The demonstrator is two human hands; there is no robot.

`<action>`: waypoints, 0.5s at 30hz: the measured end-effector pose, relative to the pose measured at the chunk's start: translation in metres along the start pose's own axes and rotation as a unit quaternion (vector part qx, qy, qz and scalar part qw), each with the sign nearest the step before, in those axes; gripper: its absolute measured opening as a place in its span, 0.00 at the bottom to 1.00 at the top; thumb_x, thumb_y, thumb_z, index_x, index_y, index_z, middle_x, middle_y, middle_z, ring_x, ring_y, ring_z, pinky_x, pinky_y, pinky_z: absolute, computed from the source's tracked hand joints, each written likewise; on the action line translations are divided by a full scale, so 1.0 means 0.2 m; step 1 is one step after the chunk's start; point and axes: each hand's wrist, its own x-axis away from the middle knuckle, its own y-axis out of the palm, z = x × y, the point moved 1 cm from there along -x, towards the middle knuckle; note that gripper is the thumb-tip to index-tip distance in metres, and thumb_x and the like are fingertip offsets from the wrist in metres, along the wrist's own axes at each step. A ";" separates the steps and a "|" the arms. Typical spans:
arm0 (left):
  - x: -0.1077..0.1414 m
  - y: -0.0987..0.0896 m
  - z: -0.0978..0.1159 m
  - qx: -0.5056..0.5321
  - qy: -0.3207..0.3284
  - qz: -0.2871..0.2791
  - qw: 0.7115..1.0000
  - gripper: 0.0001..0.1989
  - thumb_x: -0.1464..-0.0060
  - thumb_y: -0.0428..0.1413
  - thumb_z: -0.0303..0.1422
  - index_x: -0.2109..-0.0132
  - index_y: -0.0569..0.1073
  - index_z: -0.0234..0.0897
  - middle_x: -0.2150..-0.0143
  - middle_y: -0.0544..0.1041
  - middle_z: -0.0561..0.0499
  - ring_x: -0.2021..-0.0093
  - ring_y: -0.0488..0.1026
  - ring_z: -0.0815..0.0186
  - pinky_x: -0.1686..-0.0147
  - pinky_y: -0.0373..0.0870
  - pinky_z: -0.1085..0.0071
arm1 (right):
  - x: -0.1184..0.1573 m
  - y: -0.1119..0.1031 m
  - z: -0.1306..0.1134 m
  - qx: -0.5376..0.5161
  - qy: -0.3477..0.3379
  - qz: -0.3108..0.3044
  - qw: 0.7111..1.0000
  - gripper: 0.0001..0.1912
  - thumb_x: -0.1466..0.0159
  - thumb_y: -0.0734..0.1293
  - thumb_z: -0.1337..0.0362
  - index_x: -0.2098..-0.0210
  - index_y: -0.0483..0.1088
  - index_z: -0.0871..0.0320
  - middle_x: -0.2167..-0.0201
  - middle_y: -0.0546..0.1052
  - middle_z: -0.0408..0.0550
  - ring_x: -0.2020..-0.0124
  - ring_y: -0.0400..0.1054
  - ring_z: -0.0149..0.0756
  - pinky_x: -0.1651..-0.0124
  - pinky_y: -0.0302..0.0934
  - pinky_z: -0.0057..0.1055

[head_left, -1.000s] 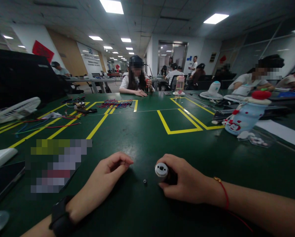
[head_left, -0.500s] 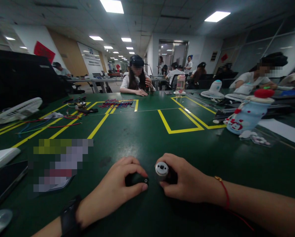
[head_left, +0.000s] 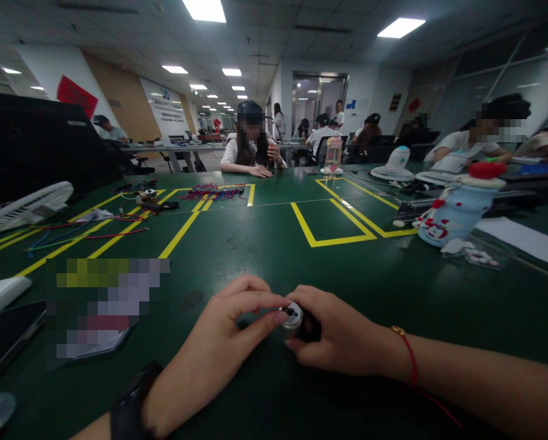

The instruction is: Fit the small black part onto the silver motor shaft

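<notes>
A silver metal cylinder stands upright near the front of the green table, its round end with small dark holes facing up. My right hand is wrapped round it from the right side. From the left, my left hand reaches over with thumb and forefinger pinched at the cylinder's top. A tiny dark piece shows between those fingertips, at the edge of the top face; its shape is largely hidden.
A blue bottle with a red top and a small plastic bag stand right. Wires lie on the yellow-taped green table. A white fan is at left. Opposite sits a person.
My left hand has moved right and slightly up, bringing the tiny piece from beside the cylinder to its top. My right hand and the cylinder have shifted slightly left.
</notes>
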 end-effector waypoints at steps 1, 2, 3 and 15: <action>0.00 0.00 0.00 -0.007 0.002 0.001 1.000 0.10 0.42 0.57 0.34 0.54 0.78 0.51 0.62 0.73 0.52 0.61 0.71 0.62 0.61 0.67 0.69 | 0.00 0.00 0.00 0.001 -0.001 -0.001 1.000 0.13 0.45 0.68 0.67 0.61 0.65 0.58 0.67 0.67 0.43 0.70 0.60 0.30 0.69 0.56 0.27; 0.00 0.00 0.00 -0.010 0.005 0.000 1.000 0.11 0.42 0.57 0.34 0.54 0.78 0.51 0.62 0.73 0.52 0.61 0.71 0.62 0.61 0.67 0.69 | 0.00 0.00 0.00 0.003 -0.001 -0.001 1.000 0.13 0.45 0.68 0.67 0.61 0.65 0.58 0.66 0.67 0.43 0.70 0.60 0.30 0.69 0.56 0.27; 0.00 0.01 -0.01 -0.012 0.009 0.000 1.000 0.11 0.42 0.57 0.33 0.53 0.78 0.51 0.62 0.73 0.52 0.61 0.71 0.63 0.61 0.67 0.69 | -0.01 0.00 0.00 0.005 0.000 0.000 1.000 0.13 0.45 0.68 0.67 0.61 0.65 0.58 0.66 0.67 0.43 0.70 0.60 0.31 0.69 0.56 0.27; 0.01 0.01 0.02 -0.017 -0.005 -0.021 1.000 0.12 0.39 0.53 0.33 0.50 0.75 0.48 0.60 0.72 0.52 0.60 0.69 0.65 0.60 0.66 0.68 | 0.00 0.01 -0.01 0.003 -0.010 0.011 1.000 0.15 0.46 0.68 0.68 0.59 0.65 0.58 0.65 0.68 0.43 0.69 0.61 0.31 0.68 0.56 0.28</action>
